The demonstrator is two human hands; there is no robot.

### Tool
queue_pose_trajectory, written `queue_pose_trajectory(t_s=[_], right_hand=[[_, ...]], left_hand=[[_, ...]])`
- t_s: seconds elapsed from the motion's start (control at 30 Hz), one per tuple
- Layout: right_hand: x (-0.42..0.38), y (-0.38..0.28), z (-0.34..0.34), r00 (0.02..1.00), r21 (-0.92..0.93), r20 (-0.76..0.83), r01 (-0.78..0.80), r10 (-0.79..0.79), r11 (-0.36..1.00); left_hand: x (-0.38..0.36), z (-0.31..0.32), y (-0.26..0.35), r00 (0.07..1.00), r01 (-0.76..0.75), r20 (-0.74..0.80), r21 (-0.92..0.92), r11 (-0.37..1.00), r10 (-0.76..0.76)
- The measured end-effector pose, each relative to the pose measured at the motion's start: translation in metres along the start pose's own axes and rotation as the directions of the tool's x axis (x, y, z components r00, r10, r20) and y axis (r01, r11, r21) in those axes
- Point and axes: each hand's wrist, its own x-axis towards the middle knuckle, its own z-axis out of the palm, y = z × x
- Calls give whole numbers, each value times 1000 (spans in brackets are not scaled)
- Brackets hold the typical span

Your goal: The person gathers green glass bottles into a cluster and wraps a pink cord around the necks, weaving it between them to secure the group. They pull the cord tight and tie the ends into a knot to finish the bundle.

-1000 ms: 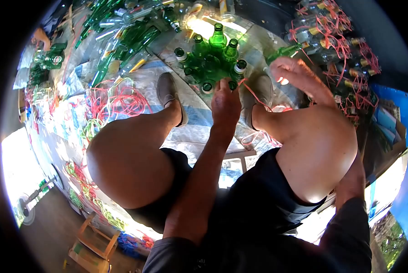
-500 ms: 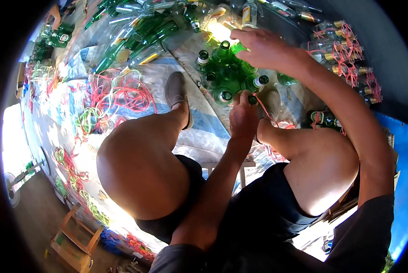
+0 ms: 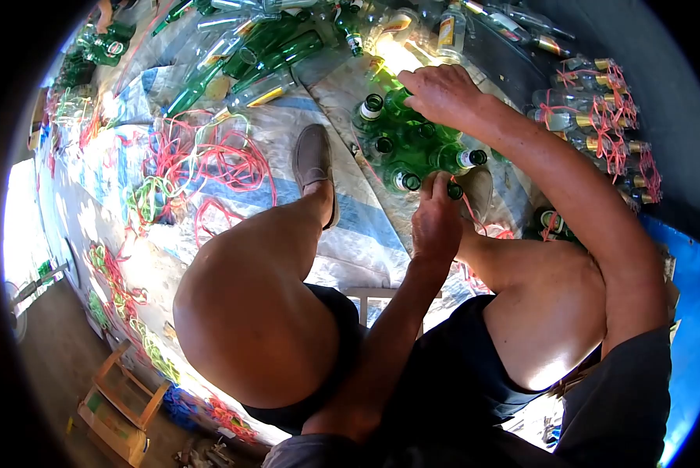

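Note:
Several green glass bottles (image 3: 422, 139) stand upright in a tight cluster between my feet, mouths up. My left hand (image 3: 436, 222) is closed at the near side of the cluster, its fingers around the neck of a green bottle (image 3: 454, 191). A thin pink strap (image 3: 470, 209) runs down beside that bottle. At the far side, my right hand (image 3: 445, 92) is bent over the bottle tops with curled fingers. It covers the mouth of the far bottle (image 3: 397, 105). What those fingers pinch is hidden.
Loose green and clear bottles (image 3: 276, 62) lie ahead. Tangled pink strap (image 3: 229, 160) spreads over the sheet (image 3: 350, 249) at left. Clear bottles tied with pink strap (image 3: 592, 121) lie at right. A wooden chair (image 3: 124, 398) is at lower left. Another person's hand (image 3: 104, 17) shows at top left.
The whole view has shifted, so things appear farther right and slightly lower. My right fingers have come left over the far bottle's mouth. My left hand keeps its place at the near bottle.

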Motion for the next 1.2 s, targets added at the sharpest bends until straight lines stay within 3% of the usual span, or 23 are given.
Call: queue_pose_trajectory(t_s=[0.3, 0.6, 0.9, 1.07, 1.2], right_hand=[[4, 3, 6, 988, 77, -147, 56, -45, 995], [0, 1, 6, 977, 74, -199, 88, -72, 993], [3, 3, 11, 970, 64, -218, 125, -109, 990], [11, 4, 10, 985, 49, -159, 68, -59, 996], [10, 3, 11, 987, 71, -157, 38, -26, 997]], left_hand=[[1, -1, 0, 1000, -3, 7, 7, 1000, 3], [1, 0, 0, 1000, -8, -10, -26, 1000, 7], [3, 0, -1, 1000, -5, -3, -71, 997, 4], [4, -4, 2, 999, 36, 34, -50, 998, -34], [2, -2, -4, 1000, -24, 6, -9, 1000, 25]])
